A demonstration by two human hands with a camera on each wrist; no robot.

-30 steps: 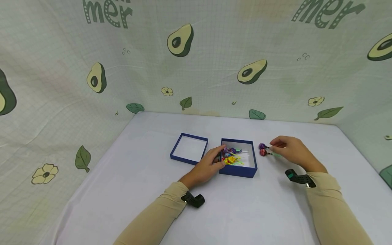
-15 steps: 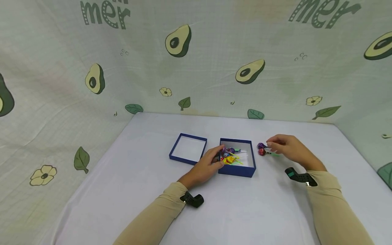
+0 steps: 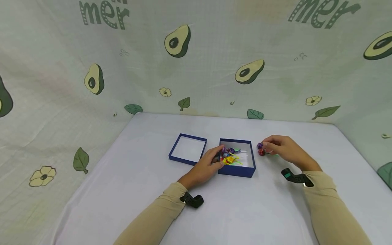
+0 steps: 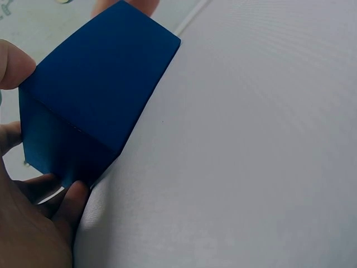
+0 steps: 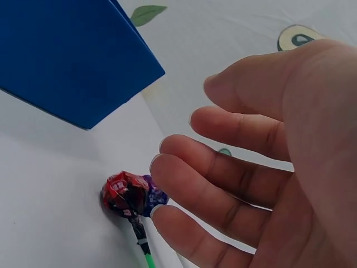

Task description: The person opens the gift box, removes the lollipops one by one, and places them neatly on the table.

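Note:
My left hand (image 3: pixel 204 169) grips the left side of a dark blue open box (image 3: pixel 236 171), its thumb near the front corner. Inside the box lie several wrapped lollipops, among them a yellow one (image 3: pixel 229 160) and purple ones (image 3: pixel 231 150). To the right of the box, a red lollipop (image 3: pixel 261 152) and a purple lollipop (image 3: pixel 259 145) rest side by side on the table. Over their sticks hovers my right hand (image 3: pixel 282 149), fingertips right by the purple one. The right wrist view shows relaxed, spread fingers with nothing between them; the red lollipop (image 5: pixel 120 192) partly covers the purple one (image 5: pixel 155 196).
A blue-rimmed lid (image 3: pixel 188 149) with a white inside lies left of the box, behind my left hand. White cloth (image 3: pixel 239 211) covers the table. An avocado-print curtain (image 3: pixel 211 68) hangs along the back and sides. Each wrist wears a black strap with a camera.
My right hand has moved slightly left, its fingertips now overlapping the purple lollipop. The left hand, box and lid stay in place; the view has shifted a little.

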